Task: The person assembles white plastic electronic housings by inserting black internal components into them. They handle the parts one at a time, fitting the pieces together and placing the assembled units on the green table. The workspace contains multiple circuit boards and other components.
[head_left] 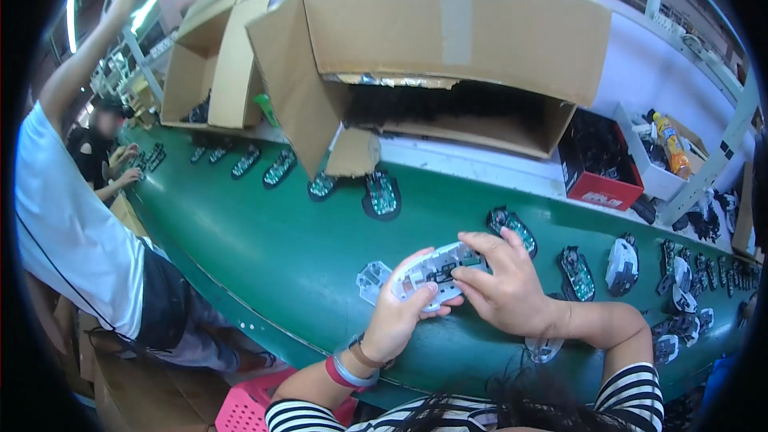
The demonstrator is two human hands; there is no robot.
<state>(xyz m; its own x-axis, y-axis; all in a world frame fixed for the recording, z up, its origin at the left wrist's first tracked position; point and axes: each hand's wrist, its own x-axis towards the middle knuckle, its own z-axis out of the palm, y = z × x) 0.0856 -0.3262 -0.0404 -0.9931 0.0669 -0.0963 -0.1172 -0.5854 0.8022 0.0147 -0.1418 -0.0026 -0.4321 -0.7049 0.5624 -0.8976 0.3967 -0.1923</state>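
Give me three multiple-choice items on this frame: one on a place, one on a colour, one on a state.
1. Where is the clear mouse shell?
A. In both hands, above the belt
B. Inside the red bin
C. On the floor

2. What colour is the conveyor belt?
A. Grey
B. Green
C. Yellow

3. How does the big cardboard box behind the belt stand?
A. Taped shut
B. Crushed flat
C. Open, flaps spread

Answers:
1 A: the left hand grips the clear mouse shell from below while the right hand presses its fingers on it.
2 B: the conveyor belt is green along its whole length.
3 C: the big cardboard box faces the belt with its flaps spread and a dark inside showing.
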